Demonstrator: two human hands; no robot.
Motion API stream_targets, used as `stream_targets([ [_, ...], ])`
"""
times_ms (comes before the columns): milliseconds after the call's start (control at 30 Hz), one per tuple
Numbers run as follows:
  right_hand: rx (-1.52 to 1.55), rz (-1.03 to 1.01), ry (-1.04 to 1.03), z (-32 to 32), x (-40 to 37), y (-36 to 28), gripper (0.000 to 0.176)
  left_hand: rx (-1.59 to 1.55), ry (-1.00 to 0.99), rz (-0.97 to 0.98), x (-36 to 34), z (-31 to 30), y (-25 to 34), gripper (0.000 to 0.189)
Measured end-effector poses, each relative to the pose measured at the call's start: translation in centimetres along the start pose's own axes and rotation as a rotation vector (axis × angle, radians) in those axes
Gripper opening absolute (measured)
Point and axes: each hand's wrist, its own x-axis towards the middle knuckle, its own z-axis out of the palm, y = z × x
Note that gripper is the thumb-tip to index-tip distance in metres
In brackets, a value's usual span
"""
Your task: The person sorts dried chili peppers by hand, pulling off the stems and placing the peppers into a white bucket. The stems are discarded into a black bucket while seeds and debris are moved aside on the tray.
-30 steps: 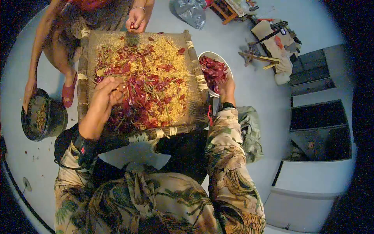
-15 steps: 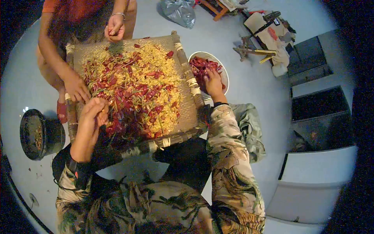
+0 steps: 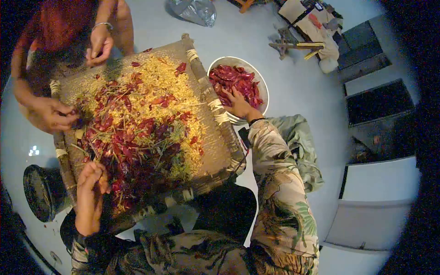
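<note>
Dried red chili peppers [image 3: 121, 142] lie with green stems and many yellow seeds [image 3: 156, 75] on a woven tray [image 3: 213, 151] with a lashed wooden frame. My left hand [image 3: 93, 178] is at the tray's near left edge, fingers curled together; whatever they may hold is hidden. My right hand [image 3: 241, 106] reaches over the near rim of a white bucket [image 3: 264, 82], fingers spread and resting on the red chili pods [image 3: 233, 80] inside. Nothing shows gripped in it.
Across the tray sits another person, one hand [image 3: 59, 114] over its left edge and the other hand [image 3: 100, 46] above its far edge. A black tub [image 3: 39, 192] stands left, a grey plastic bag [image 3: 197, 11] behind. A wooden stool [image 3: 295, 45] is farther right.
The view has shifted, so the tray sits farther left and tilted. My left hand has drawn nearer to me. The other person's hand has moved away from mine.
</note>
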Motion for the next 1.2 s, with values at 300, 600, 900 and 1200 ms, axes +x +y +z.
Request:
stream_targets([
  [300, 0.012, 0.164, -0.406, 2.4, 2.8, 2.6, 0.082, 0.055, 0.012, -0.025, 0.6, 1.0, 0.3, 0.009],
  [600, 0.62, 0.234, -0.258, -5.1, -0.6, -4.7, 0.072, -0.013, 0.025, 0.086, -1.0, -1.0, 1.2, 0.012],
  [900, 0.663, 0.346, 0.057, -13.0, -3.9, -7.3, 0.046, -0.12, 0.01, 0.139, -2.0, -2.9, 1.9, 0.027],
  [1200, 0.378, -0.295, -0.178, -11.3, -7.8, -36.5, 0.029, -0.098, -0.049, 0.255, -1.2, -3.6, 0.9, 0.014],
])
